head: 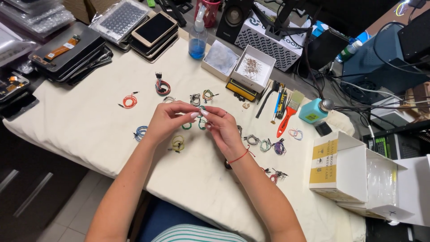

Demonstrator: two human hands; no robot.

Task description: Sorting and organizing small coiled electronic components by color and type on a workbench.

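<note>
My left hand (166, 120) and my right hand (222, 127) meet above the middle of a white-covered table (89, 116). Their fingertips pinch a thin, pale wire between them; it is too fine to make out clearly. Small coiled jumper wires lie around and under the hands: an orange coil (130, 101), a red and black bundle (162, 86), a blue coil (140, 131), a yellow-green coil (178, 143), green coils (201, 123), and grey and purple coils (271, 145). A red string bracelet circles my right wrist.
A blue-liquid spray bottle (197, 38), two open white boxes (253, 67), stacked phone screens (154, 29) and dark trays (69, 51) line the back. Hand tools and a red-handled brush (285, 121) and a teal dispenser bottle (314, 110) lie right. An open white and yellow carton (340, 166) sits at the right edge.
</note>
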